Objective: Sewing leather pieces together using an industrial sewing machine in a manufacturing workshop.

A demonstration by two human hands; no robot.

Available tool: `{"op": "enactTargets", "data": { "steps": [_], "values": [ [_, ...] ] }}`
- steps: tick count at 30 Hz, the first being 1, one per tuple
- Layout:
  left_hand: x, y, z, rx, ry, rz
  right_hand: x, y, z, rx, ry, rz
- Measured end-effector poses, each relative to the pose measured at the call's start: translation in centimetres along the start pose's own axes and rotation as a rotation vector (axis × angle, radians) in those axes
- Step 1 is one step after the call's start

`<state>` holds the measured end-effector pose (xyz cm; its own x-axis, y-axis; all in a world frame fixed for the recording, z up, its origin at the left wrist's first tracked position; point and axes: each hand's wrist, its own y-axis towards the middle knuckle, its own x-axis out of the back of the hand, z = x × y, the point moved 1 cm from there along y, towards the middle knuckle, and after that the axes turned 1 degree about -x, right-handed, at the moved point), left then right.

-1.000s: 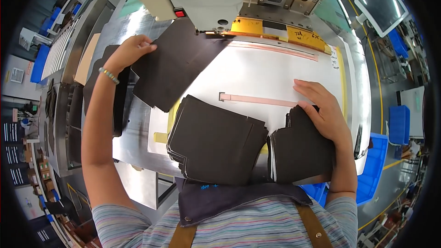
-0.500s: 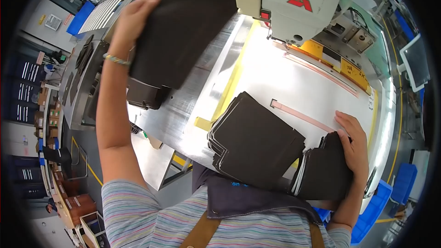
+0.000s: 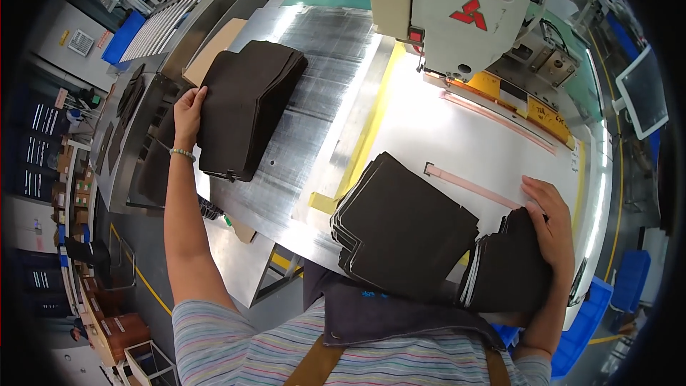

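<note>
My left hand (image 3: 191, 104) is closed on the left edge of a stack of dark, sheet-like pieces (image 3: 254, 100) lying on the metal plate (image 3: 318, 64). My right hand (image 3: 539, 207) lies with fingers apart along the outer side of a smaller dark stack (image 3: 507, 268), its fingertips over the white work board (image 3: 414, 129). A larger dark stack (image 3: 400, 229) sits just left of that smaller one. A pinkish strip (image 3: 475, 186) runs across the board above both, and yellow tape (image 3: 368, 136) lines the board’s left side.
A white machine head (image 3: 457, 14) with an orange plate (image 3: 539, 114) stands over the board’s back. A screen (image 3: 639, 93) is at right, blue bins (image 3: 586, 322) at lower right. Steel units (image 3: 128, 143) and cardboard (image 3: 207, 46) are on the left; a person (image 3: 78, 332) appears small at far lower left.
My left hand carried a dark piece leftward and up away from the machine, then lowered it onto the left stack. The view has swung left. My right hand stayed by the right stack.
</note>
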<state>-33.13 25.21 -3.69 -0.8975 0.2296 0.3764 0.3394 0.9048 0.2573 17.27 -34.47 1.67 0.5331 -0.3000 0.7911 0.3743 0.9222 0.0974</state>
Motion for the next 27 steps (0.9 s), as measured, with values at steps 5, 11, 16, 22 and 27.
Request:
{"op": "enactTargets", "data": {
  "steps": [5, 11, 16, 22, 27],
  "values": [
    [-0.5, 1.5, -0.5, -0.020, 0.047, 0.013, -0.1, 0.1, -0.3, 0.013, -0.014, -0.004],
    [-0.7, 1.4, -0.6, -0.096, 0.328, -0.058, -0.2, 0.2, -0.3, 0.015, -0.029, -0.009],
    [-2.2, 1.6, -2.0, -0.225, 0.728, -0.238, -0.1, -0.3, -0.3, 0.005, -0.025, -0.015],
    [-6.0, 1.9, 1.4, -0.233, 0.754, -0.059, 0.0, -0.7, -0.7, 0.019, -0.046, -0.035],
    [-3.9, 3.3, -1.6, -0.523, 1.188, -0.124, -0.2, 0.2, -1.3, 0.111, -0.013, -0.156]
  ]
}}
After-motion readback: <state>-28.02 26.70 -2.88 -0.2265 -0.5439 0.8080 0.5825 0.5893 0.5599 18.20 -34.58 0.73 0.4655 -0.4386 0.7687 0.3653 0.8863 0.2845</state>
